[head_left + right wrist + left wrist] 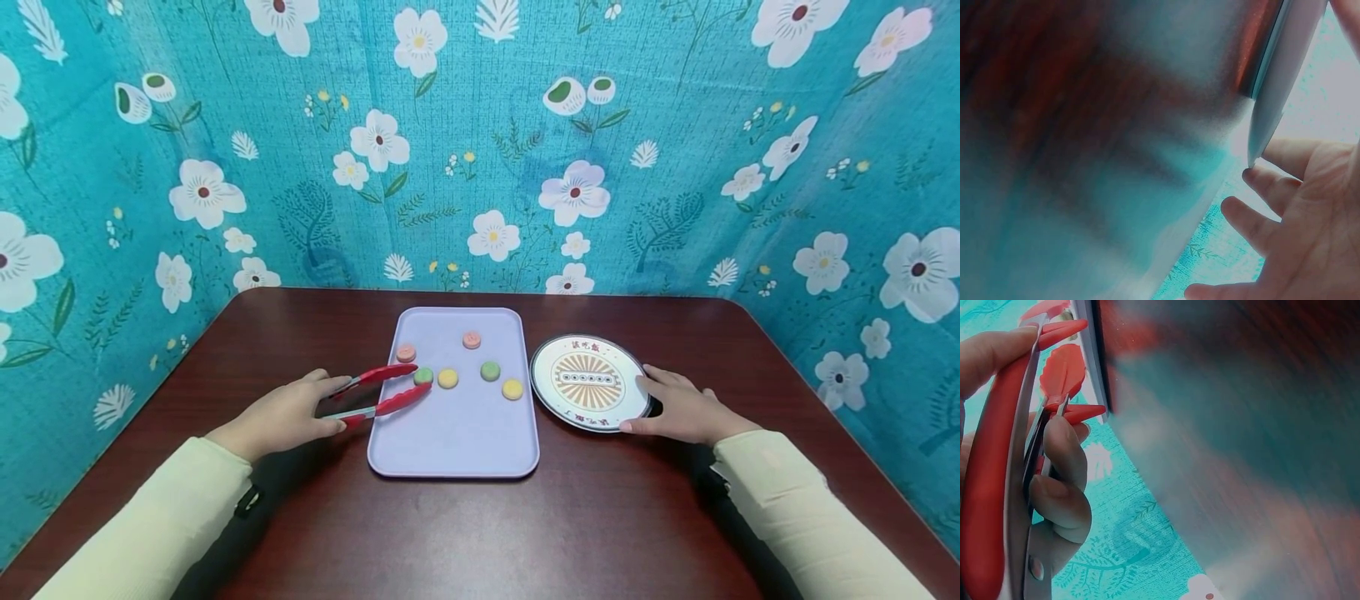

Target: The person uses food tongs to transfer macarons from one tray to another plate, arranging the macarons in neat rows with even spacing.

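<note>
**Left hand (pixel 296 408) spreads tongs (pixel 397 402) around a green cookie (pixel 423 377); right hand (pixel 686 408) touches the plate (pixel 588 393)**

The left hand grips the tongs with its thumb on one arm and its fingers curled at the other, an arrangement that probably lets a small squeeze govern the gap. The tips stand part-way apart, pointing toward about 2 o'clock, with the green cookie between them; whether either tip touches it I cannot tell. Holding the tongs well behind the tips seems meant to spare the fingers any contact with the cookies.

Taking the far edge as 12 o'clock, the green cookie sits between 9 and 10 on the tray (pixel 453 437). A pink cookie (pixel 406 353) lies at 10, beyond the far tip, so the narrow opening likely helps avoid it. A yellow cookie (pixel 447 379) is near the centre, the other pink cookie (pixel 472 340) just past 12, the second green cookie (pixel 491 371) at 2 and the other yellow cookie (pixel 513 389) at 3. Gaps between them leave room for tongs.

The right hand, fingers spread and loosely bent, touches the plate's rim between 3 and 5 o'clock, perhaps to steady it. The plate lies close beside the tray's 3 o'clock side, a short carry across the tabletop (pixel 420 533).
</note>
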`<action>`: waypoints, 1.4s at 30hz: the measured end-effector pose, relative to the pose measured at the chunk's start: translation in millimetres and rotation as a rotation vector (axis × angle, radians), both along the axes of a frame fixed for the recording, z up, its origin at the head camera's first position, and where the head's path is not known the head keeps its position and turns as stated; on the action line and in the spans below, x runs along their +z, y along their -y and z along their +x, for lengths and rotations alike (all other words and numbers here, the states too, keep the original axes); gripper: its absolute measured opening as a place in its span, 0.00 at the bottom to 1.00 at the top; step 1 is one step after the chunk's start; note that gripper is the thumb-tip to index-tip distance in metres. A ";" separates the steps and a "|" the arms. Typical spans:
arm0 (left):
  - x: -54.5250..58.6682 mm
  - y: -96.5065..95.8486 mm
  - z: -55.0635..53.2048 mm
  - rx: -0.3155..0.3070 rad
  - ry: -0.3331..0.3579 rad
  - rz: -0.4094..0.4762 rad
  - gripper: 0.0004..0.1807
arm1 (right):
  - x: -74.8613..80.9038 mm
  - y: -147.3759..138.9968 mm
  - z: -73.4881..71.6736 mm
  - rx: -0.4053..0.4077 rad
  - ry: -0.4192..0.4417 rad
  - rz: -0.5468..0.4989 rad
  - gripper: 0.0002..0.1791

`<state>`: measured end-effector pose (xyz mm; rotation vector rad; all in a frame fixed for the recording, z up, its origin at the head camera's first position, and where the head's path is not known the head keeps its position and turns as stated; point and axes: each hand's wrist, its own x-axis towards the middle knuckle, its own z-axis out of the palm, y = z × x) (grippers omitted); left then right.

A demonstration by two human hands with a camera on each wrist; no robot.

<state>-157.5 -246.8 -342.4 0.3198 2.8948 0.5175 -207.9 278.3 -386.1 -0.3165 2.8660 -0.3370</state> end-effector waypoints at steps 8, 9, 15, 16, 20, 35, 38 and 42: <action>-0.8 -0.1 -2.6 -0.018 0.001 -0.015 0.43 | 3.5 1.8 2.5 0.001 0.008 0.001 0.62; -0.7 0.0 -2.7 -0.021 0.001 -0.015 0.42 | 4.1 2.3 2.9 0.001 0.011 0.000 0.62; -0.7 -0.1 -2.1 -0.027 -0.003 -0.013 0.42 | 7.0 4.5 5.0 0.004 0.019 0.003 0.62; -0.7 -0.3 -2.0 -0.027 -0.004 -0.012 0.42 | 7.2 4.7 5.1 0.003 0.018 0.003 0.62; -0.6 -0.9 -1.4 -0.027 -0.011 -0.010 0.41 | 6.9 4.4 5.0 0.003 0.016 -0.003 0.62; -3.0 1.9 2.2 -0.003 -0.047 0.013 0.41 | 2.1 2.3 1.1 0.000 0.006 0.002 0.63; -3.0 3.0 2.9 0.003 -0.061 0.027 0.42 | 1.0 2.1 1.0 -0.003 0.003 -0.004 0.63; -2.8 3.5 2.5 0.003 -0.086 0.051 0.41 | -0.4 1.0 0.8 -0.006 0.000 -0.010 0.63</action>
